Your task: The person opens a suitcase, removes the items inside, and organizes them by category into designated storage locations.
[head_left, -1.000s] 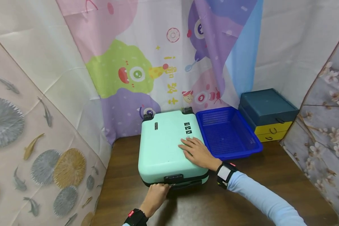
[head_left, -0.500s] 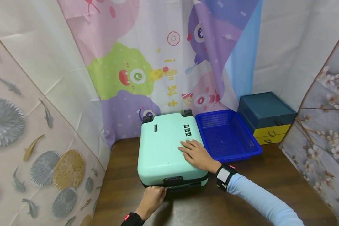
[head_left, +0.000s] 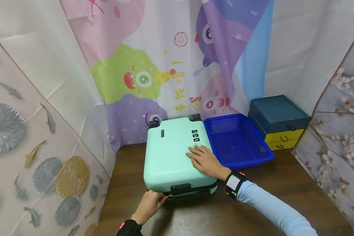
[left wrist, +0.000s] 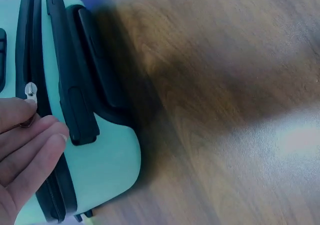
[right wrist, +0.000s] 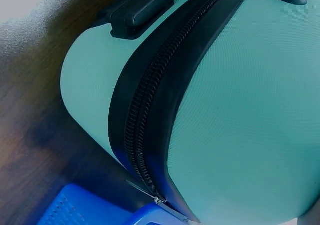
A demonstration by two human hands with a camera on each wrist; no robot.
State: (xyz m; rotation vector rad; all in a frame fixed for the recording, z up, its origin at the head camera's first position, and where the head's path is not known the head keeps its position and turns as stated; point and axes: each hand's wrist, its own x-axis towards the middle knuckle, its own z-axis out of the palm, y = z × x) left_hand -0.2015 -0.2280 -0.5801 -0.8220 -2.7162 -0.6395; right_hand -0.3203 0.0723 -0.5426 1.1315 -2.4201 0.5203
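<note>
A mint-green hard-shell suitcase [head_left: 174, 154] lies flat on the table, its wheels toward the curtain and its black carry handle [left wrist: 75, 85] facing me. My left hand [head_left: 148, 204] is at the near side, thumb and fingers pinching the metal zipper pull [left wrist: 31, 91] on the black zipper band [left wrist: 55, 190]. In the head view the slider sits just left of the top handle. My right hand [head_left: 205, 161] rests on the lid's right half with fingers spread. Around the right corner runs more of the zipper [right wrist: 150, 85], where another metal pull [right wrist: 159, 201] shows low down.
Right of the suitcase, close against it, stands a blue plastic basket [head_left: 268, 155]. Behind that is a drawer box [head_left: 280, 113] with a dark teal top and yellow drawers. A patterned curtain [head_left: 177, 95] hangs at the back of the brown wooden table [head_left: 253, 203].
My left hand has slid leftward along the suitcase's front edge, taking the zipper pull with it. The right hand stays on the lid, and the suitcase has hardly shifted.
</note>
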